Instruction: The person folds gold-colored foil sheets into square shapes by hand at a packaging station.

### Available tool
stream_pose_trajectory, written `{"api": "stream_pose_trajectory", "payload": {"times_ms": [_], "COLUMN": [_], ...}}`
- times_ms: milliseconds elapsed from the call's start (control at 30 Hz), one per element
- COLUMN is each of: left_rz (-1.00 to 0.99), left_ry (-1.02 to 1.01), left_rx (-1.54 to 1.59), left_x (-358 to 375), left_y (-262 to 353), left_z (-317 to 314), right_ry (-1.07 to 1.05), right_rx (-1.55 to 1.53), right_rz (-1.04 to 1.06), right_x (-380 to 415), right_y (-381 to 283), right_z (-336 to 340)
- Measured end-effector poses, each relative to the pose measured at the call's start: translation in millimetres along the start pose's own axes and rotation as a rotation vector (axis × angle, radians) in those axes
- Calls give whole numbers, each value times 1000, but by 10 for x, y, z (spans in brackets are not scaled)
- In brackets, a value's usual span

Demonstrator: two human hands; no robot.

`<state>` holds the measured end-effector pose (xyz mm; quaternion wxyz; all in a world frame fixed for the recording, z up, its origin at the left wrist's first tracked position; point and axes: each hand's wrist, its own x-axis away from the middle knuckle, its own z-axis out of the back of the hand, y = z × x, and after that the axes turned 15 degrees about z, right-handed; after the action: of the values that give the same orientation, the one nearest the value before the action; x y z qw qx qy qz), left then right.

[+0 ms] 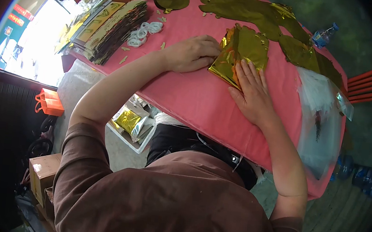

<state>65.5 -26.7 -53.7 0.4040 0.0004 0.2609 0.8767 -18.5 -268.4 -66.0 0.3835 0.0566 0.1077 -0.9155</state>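
Indoors, pink table (188,91), grey floor (80,76), right fingers (249,75) flat on gold foil (252,44), left fingers (206,51) curled, grip unclear.

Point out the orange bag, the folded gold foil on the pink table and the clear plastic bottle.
Orange bag (52,104): head view, on its front side.
Folded gold foil (253,46): head view, on its upper face.
Clear plastic bottle (322,38): head view, on its body.

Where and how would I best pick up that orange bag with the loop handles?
Probably take the orange bag by its loop handles, coming from the side facing away from the pink-covered table: the loops stick out there, and look open enough for fingers.
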Motion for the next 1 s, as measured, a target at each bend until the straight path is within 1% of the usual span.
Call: {"api": "stream_pose_trajectory", "payload": {"times_ms": [67, 133, 233, 333, 567, 667, 733, 767, 833, 867, 933, 967, 1000], "left_rz": [9, -14, -42, -40, -47, -34, 73, 71, 189, 188, 335, 337, 269], "left_ry": [8, 38, 31, 50, 15, 37, 23, 19, -13, -13, 2, 4, 37], "left_rx": [64, -82, -113, -56, -66, -14, 372, 375, 605, 603, 692, 691, 501], "left_x": [-62, -106, -134, -137, -158, -150, -136, -132, -139, -147, -142, -129, -120], "left_y": [-46, -87, -91, -100, -136, -111, -66, -99, -160, -174, -127, -124, -124], "left_z": [-21, -81, -164, -176, -155, -155, -125, -135, -121, -134, -123, -116, -110], "right_ry": [3, 2, 6, 12, 12, 3, -3, -7, -11, -13, -14, -17, -18], "right_rx": [-2, 0, -2, -11, 6, 4, 7, 10, 13, 17, 21, 24, 24], "right_rz": [3, 7, 5, 6, 13, 4, -2, -2, -6, -6, -4, -5, -3], "right_x": [3, 5, 1, 7, 0, -3, -8, -6, -2, -5, -9, -6, -6], "right_y": [4, 3, 0, -1, 3, 0, -4, -5, -4, -2, -1, -1, 1], "right_z": [-7, -7, 5, 11, -1, 5, 14, 15, 8, 9, 13, 14, 10]}}
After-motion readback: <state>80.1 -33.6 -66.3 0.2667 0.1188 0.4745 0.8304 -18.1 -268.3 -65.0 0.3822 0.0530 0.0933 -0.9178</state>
